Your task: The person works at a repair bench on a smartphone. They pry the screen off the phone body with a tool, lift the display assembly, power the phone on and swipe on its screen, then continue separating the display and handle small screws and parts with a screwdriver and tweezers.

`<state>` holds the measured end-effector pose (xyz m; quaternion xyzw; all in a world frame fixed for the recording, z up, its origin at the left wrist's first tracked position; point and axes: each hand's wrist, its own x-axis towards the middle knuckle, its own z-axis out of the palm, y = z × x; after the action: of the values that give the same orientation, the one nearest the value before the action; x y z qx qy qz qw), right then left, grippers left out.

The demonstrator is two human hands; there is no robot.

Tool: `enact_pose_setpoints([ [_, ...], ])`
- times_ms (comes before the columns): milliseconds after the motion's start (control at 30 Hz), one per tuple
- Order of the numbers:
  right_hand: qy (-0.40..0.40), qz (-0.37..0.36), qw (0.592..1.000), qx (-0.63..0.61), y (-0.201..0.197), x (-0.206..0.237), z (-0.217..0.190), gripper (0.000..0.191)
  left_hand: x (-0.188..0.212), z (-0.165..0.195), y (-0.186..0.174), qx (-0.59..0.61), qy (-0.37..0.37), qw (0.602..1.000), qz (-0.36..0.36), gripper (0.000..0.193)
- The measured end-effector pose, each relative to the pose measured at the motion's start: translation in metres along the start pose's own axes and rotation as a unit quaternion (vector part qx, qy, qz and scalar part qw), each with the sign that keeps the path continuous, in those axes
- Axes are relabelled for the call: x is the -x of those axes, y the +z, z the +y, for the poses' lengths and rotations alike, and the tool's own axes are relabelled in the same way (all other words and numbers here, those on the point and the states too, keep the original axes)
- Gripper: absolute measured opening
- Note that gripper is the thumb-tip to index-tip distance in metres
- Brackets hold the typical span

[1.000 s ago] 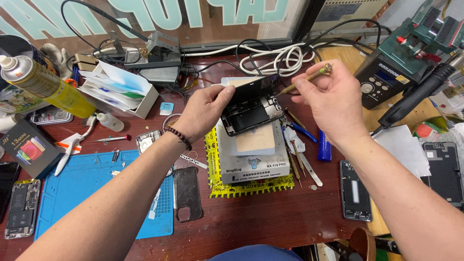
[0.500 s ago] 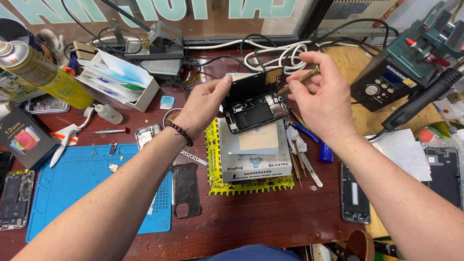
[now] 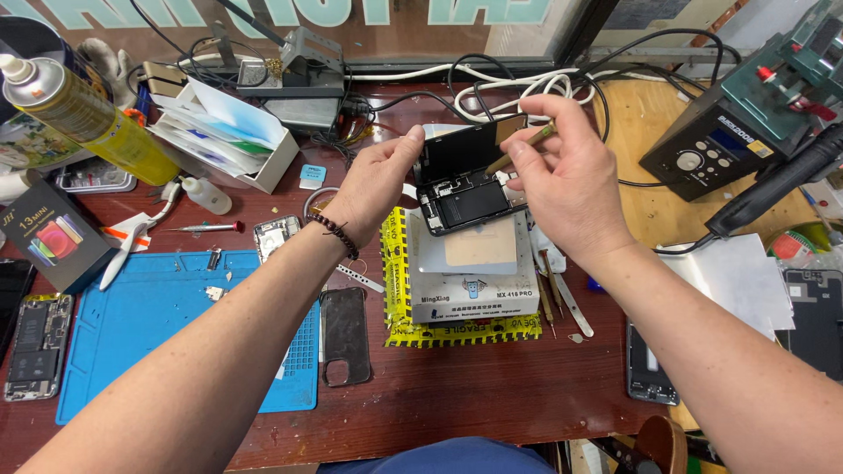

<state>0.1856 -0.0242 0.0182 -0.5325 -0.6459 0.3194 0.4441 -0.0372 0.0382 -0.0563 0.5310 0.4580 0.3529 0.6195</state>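
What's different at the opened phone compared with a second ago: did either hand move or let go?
Neither let go. The left hand still props the lifted screen of the opened phone. The right hand, with the same grip on the thin tool, has swung it tip-down from pointing up and away towards the phone's upper right corner. The grey heating pad beneath and the blue mat lie unchanged.

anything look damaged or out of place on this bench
The opened phone sits tilted on the grey heating pad, its screen hinged up by the left hand; the right hand holds a thin tool there. Another gutted phone lies at the left edge.
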Motion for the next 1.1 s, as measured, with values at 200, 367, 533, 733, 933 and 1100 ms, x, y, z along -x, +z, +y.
enact_pose_setpoints([
  [200,-0.008,-0.003,1.000,0.003,0.001,-0.002,0.003,0.033,-0.002,-0.001,0.000,0.015,-0.003,1.000,-0.006,0.059],
  [367,-0.033,-0.021,0.999,0.023,0.008,-0.005,0.005,0.032,-0.005,-0.001,0.002,0.027,-0.013,1.000,0.001,0.059],
  [533,-0.027,-0.029,0.999,0.027,0.011,-0.007,0.006,0.032,-0.005,-0.001,0.004,0.019,-0.016,1.000,0.006,0.060],
  [733,-0.021,-0.030,0.998,0.045,0.011,-0.007,0.007,0.032,-0.004,0.002,0.004,0.003,-0.016,1.000,0.004,0.061],
  [933,-0.022,-0.030,0.999,0.024,0.011,-0.008,0.007,0.033,-0.003,0.003,0.005,0.000,-0.017,1.000,0.002,0.061],
  [1100,-0.011,-0.030,0.999,0.027,0.011,-0.008,0.008,0.033,-0.002,0.004,0.004,0.001,-0.020,1.000,0.004,0.061],
])
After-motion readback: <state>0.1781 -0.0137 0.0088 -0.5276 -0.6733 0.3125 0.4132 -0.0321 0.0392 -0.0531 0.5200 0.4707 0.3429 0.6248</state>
